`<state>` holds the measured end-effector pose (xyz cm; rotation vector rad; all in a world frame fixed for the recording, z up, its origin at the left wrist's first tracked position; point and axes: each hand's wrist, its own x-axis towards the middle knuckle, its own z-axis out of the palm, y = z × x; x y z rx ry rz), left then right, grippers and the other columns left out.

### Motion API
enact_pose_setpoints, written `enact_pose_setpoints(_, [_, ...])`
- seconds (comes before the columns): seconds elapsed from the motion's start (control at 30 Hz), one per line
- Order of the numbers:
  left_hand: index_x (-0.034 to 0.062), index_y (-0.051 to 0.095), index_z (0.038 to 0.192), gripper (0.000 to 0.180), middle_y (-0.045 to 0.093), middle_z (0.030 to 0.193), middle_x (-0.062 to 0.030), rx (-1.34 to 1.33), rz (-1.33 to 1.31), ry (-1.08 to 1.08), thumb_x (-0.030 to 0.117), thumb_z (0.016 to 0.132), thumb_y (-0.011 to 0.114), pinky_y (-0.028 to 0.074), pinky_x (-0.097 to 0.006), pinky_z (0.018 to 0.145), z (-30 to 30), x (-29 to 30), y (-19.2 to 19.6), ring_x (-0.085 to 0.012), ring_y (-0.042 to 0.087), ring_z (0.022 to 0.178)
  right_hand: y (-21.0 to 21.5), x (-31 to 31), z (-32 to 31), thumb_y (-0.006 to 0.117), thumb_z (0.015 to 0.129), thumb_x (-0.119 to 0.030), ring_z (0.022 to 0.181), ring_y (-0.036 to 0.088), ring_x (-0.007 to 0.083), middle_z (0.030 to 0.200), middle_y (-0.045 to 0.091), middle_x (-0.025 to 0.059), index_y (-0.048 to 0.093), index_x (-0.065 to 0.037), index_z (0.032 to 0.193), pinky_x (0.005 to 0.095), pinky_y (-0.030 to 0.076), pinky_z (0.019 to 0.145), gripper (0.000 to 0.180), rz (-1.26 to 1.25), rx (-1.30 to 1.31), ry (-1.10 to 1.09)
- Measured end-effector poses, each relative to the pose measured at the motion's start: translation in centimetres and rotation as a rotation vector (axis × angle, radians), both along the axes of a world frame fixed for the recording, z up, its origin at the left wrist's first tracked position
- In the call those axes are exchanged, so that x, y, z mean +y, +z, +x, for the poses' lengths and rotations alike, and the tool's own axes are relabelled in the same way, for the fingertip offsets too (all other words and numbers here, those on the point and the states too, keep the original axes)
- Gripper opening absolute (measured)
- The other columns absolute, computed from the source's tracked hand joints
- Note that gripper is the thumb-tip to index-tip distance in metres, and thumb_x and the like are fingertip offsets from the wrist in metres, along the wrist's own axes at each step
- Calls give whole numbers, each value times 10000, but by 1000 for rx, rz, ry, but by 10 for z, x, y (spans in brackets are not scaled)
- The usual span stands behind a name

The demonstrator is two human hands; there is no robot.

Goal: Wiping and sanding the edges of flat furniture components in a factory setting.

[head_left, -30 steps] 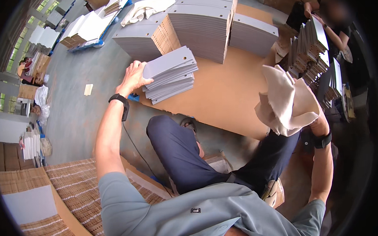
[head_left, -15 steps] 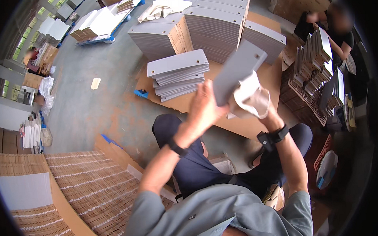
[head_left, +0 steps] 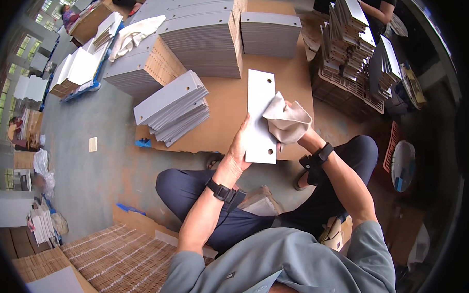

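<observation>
A flat rectangular panel [head_left: 260, 120], pale on its upper face with two holes along its right edge, is held out in front of me. My left hand [head_left: 238, 146] is closed on its left edge near the lower end. Bunched in my right hand [head_left: 310, 137] is a cream cloth [head_left: 289, 123], which lies against the panel's right edge. The cloth hides most of the right fingers. To the left, a loose, uneven pile of grey panels [head_left: 168, 99] rests on a cardboard sheet [head_left: 217, 98].
Tall stacks of grey panels [head_left: 197, 39] stand behind, with another cream cloth [head_left: 135, 36] draped over the left one. At right, a brown plastic crate [head_left: 346, 91] bears more panels, near another person [head_left: 377, 7]. Tightly packed brown-edged boards [head_left: 119, 259] lie at lower left.
The panel has swung from a rightward tilt to nearly upright and now shows a bright face with two holes. My hands have come lower with it, and the view has shifted.
</observation>
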<state>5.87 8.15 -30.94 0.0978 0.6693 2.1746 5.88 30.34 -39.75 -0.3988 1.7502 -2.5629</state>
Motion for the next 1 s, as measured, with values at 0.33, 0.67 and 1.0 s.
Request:
enact_pose_setpoints(0.33, [66, 402, 1508, 617, 584, 1386, -166, -86, -86, 94, 446, 1047, 556, 547, -447, 1054, 38, 11, -51, -289, 620, 1231, 80, -39, 24, 763, 811, -109, 1305, 511, 407, 1381, 540, 165, 593, -54, 1288, 647, 312, 1151, 509, 1197, 521, -341])
enact_pose_setpoints(0.67, [35, 469, 1475, 799, 633, 1304, -186, -133, -138, -179, 691, 1035, 349, 621, -448, 866, 53, 7, -51, -279, 699, 1042, 87, 73, -12, 670, 1010, -141, 931, 647, 127, 1052, 724, 48, 652, -53, 1239, 278, 524, 831, 246, 465, 45, -1007])
enact_pose_setpoints(1.0, [8, 528, 1344, 740, 694, 1057, -154, -106, -301, 193, 664, 1044, 366, 599, -408, 784, 0, -33, -13, -258, 685, 946, 73, -76, 82, 783, 756, -79, 1065, 643, 346, 1086, 638, 120, 670, -138, 1215, 451, 548, 912, 477, 875, 365, 271])
